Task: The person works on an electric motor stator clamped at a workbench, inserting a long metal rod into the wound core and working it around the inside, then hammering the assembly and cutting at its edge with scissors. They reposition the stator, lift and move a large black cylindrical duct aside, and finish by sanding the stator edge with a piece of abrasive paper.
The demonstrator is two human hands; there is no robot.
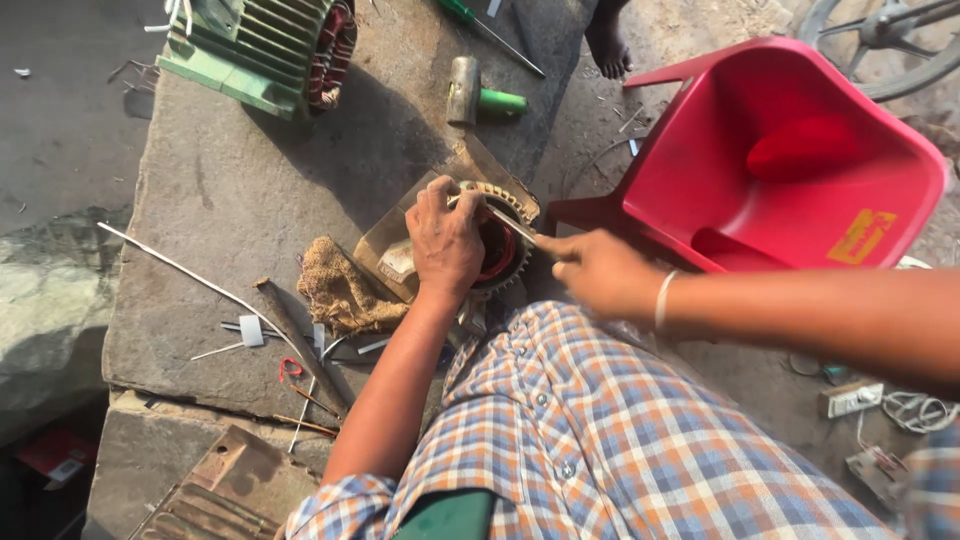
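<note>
The left hand (pixel 445 240) lies palm-down on top of a small round motor stator (pixel 503 245), its fingers curled over the toothed rim in a steadying grip. The right hand (pixel 600 272) comes in from the right with its grip clenched around a thin metal tool (pixel 510 222), whose tip reaches over the stator's rim just beside the left fingers. A pale bangle (pixel 663 298) sits on the right wrist.

The stator rests on a piece of brown cardboard (pixel 385 240) at the near edge of a stone bench (pixel 230 190). Just left of the cardboard lies a crumpled scrap of burlap (pixel 340 292), with thin white strips (pixel 250 330) and a rusty rod (pixel 300 340) near it. Farther back on the bench lie a green-handled hammer (pixel 478 95), a screwdriver (pixel 490 28) and a large green finned motor housing (pixel 260 50). A red plastic chair (pixel 790 160) stands to the right, well apart from the bench.
</note>
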